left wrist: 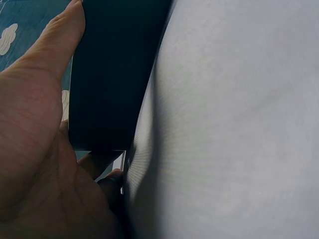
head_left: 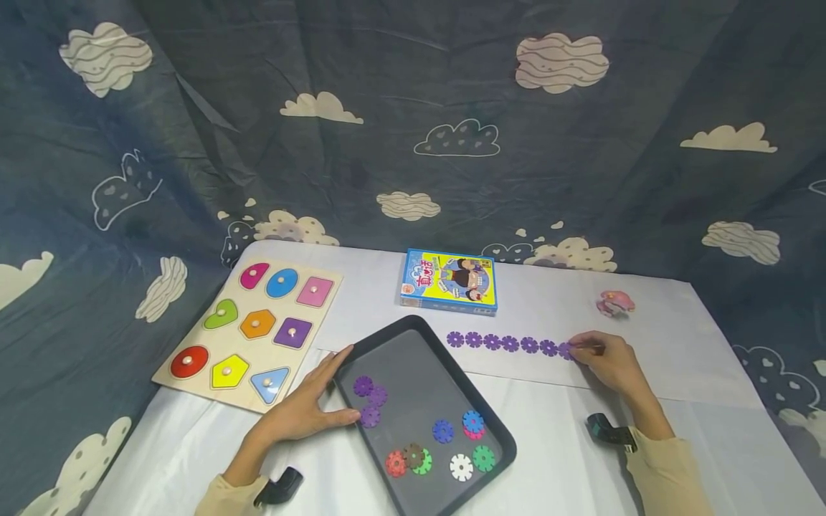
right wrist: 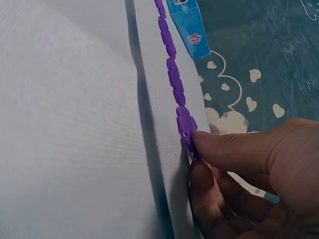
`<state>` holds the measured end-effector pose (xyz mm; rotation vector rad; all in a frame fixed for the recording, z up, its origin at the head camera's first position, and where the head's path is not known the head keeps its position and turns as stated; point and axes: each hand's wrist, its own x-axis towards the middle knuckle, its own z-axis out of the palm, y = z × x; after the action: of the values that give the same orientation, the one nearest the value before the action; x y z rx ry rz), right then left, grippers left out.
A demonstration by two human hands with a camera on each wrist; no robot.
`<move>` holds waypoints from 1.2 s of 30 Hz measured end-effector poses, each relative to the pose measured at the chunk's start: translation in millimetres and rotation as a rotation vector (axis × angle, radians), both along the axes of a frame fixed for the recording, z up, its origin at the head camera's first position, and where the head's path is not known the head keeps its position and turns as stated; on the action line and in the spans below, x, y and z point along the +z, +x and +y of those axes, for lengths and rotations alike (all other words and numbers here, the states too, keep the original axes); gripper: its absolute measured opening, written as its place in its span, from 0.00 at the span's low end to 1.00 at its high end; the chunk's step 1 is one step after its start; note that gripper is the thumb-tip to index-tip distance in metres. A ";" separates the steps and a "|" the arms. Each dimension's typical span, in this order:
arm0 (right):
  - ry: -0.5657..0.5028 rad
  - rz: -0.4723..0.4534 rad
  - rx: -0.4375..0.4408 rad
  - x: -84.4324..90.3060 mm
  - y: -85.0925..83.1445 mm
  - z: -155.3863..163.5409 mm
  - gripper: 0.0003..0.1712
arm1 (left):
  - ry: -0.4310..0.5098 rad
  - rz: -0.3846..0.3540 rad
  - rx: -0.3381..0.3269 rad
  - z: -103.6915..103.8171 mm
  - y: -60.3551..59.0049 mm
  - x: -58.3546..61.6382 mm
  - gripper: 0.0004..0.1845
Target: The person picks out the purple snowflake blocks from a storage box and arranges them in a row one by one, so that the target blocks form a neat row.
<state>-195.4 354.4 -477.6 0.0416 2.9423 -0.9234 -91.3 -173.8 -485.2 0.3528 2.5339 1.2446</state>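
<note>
Item one: a row of purple snowflake discs (head_left: 510, 343) on the white-covered table (head_left: 645, 444), its right end pinched by my right hand (head_left: 609, 362). I log my left hand (head_left: 310, 408), fingers straight, resting flat against the near-left rim of the black tray (head_left: 413, 373), which holds assorted loose discs (head_left: 445, 444). Beyond: a shape puzzle board (head_left: 252, 333), a yellow box (head_left: 449, 282), a pink toy (head_left: 615, 303), a cloud-print backdrop (head_left: 413, 107). The left wrist view shows only tray wall and palm.
</note>
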 end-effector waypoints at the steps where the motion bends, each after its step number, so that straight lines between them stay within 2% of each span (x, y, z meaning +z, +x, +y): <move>1: 0.001 0.002 0.000 -0.1 -0.1 0.2 0.15 | 0.001 0.002 -0.001 0.0 -0.1 -0.1 0.56; 12: 0.011 0.028 -0.013 -2.1 -1.7 -3.1 0.14 | 0.001 -0.001 0.002 -0.9 0.5 -1.5 0.56; 26: 0.018 0.016 -0.028 -1.6 -1.0 -1.5 0.15 | 0.001 0.007 0.004 -0.1 0.5 -2.7 0.56; 36: -0.016 -0.045 -0.014 5.6 -2.1 3.2 0.20 | -0.018 -0.005 0.011 0.1 0.5 -0.3 0.56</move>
<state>-197.5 357.5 -472.1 0.0809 2.8964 -0.9347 -90.8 -173.8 -485.5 0.3318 2.5449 1.2240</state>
